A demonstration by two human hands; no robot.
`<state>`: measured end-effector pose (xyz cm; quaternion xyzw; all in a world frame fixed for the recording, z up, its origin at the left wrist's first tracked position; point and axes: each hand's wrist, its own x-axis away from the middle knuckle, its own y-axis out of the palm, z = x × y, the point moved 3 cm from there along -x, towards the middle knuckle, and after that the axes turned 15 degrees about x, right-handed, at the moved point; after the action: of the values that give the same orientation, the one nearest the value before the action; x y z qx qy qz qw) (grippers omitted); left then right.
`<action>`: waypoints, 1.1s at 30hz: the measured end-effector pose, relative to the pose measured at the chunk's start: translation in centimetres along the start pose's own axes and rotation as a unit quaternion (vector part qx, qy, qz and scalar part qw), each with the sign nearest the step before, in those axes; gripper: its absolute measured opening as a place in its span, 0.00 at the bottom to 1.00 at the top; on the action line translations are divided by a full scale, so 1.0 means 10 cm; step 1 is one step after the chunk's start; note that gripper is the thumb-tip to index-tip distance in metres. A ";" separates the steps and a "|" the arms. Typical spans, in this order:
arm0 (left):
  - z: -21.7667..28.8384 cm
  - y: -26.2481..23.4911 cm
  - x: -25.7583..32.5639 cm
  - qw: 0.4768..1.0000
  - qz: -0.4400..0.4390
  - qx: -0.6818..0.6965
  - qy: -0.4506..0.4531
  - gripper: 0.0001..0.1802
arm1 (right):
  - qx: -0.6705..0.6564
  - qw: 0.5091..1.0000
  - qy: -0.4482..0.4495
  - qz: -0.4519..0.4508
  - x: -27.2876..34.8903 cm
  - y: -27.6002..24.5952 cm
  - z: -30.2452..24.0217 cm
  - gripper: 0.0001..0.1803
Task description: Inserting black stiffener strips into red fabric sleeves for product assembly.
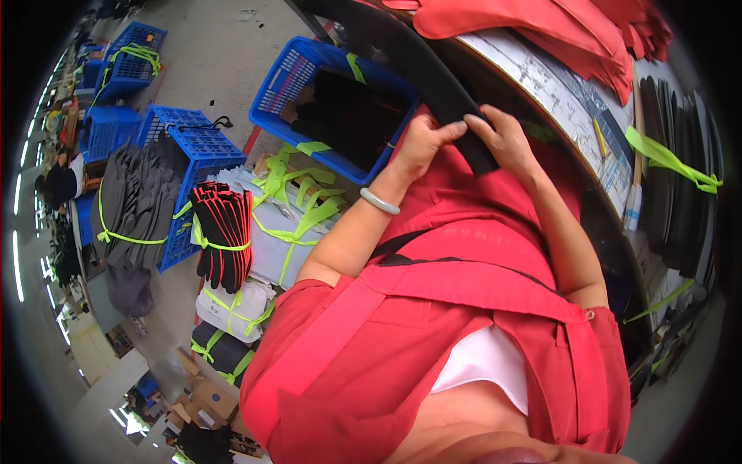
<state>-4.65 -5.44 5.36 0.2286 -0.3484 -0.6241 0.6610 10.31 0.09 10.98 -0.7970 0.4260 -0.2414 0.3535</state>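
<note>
A long, flat black strip of material (433, 77) runs from the top of the view down over my lap, its near end lying against the red apron (479, 255). My left hand (419, 145), with a pale bangle (379, 202) on its wrist, pinches the left edge of the strip. On the other edge my right hand (504, 139) is closed, its thumb almost meeting the left thumb across the black surface. Whether the strip has one layer or several I cannot tell. Just left of my hands stands a blue plastic crate (267, 93) with dark pieces inside.
Red fabric pieces (533, 31) are heaped on the worktable (533, 77) at right, near a yellow pencil (600, 138). Beyond are dark stacked pieces (680, 185) tied with green strips. Left, bundled black-and-red gloves (222, 232), grey pieces (139, 193) and more blue crates (205, 147) crowd the floor.
</note>
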 end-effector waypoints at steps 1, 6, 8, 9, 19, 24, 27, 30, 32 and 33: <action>0.11 -0.09 -0.10 0.996 0.008 0.088 -0.007 0.17 | -0.031 0.999 0.020 -0.039 0.07 0.02 -0.04 0.20; 0.65 -0.44 -0.42 0.968 0.090 0.233 0.017 0.13 | -0.012 0.996 0.019 -0.086 0.40 0.05 -0.21 0.20; 0.81 -0.51 -0.52 0.966 0.066 0.248 0.040 0.13 | -0.019 0.996 0.011 -0.083 0.46 -0.02 -0.28 0.20; 0.89 -0.56 -0.55 0.962 0.042 0.263 0.056 0.13 | -0.020 0.995 0.022 -0.098 0.50 -0.05 -0.30 0.20; 1.18 -0.71 -0.64 0.949 0.083 0.292 0.083 0.13 | -0.019 0.992 0.051 -0.117 0.65 -0.09 -0.30 0.19; 1.19 -0.82 -0.68 0.952 0.133 0.251 0.114 0.13 | -0.008 0.995 0.026 -0.101 0.66 -0.08 -0.24 0.19; 1.26 -0.88 -0.71 0.954 0.130 0.247 0.113 0.12 | -0.019 0.992 0.056 -0.113 0.64 -0.10 -0.28 0.19; 1.31 -0.90 -0.83 0.954 0.130 0.250 0.104 0.10 | 0.025 0.993 0.029 -0.115 0.59 -0.05 -0.33 0.18; 1.33 -0.80 -0.96 0.957 0.151 0.221 0.111 0.10 | -0.052 0.991 0.060 -0.104 0.56 -0.03 -0.33 0.18; 1.45 -0.74 -1.01 0.963 0.134 0.195 0.125 0.10 | -0.107 0.989 0.043 -0.088 0.55 0.04 -0.30 0.19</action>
<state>-20.15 5.57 7.57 0.3806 -0.4056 -0.4161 0.7193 10.88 -5.88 13.02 -0.8535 0.3928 -0.2585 0.2248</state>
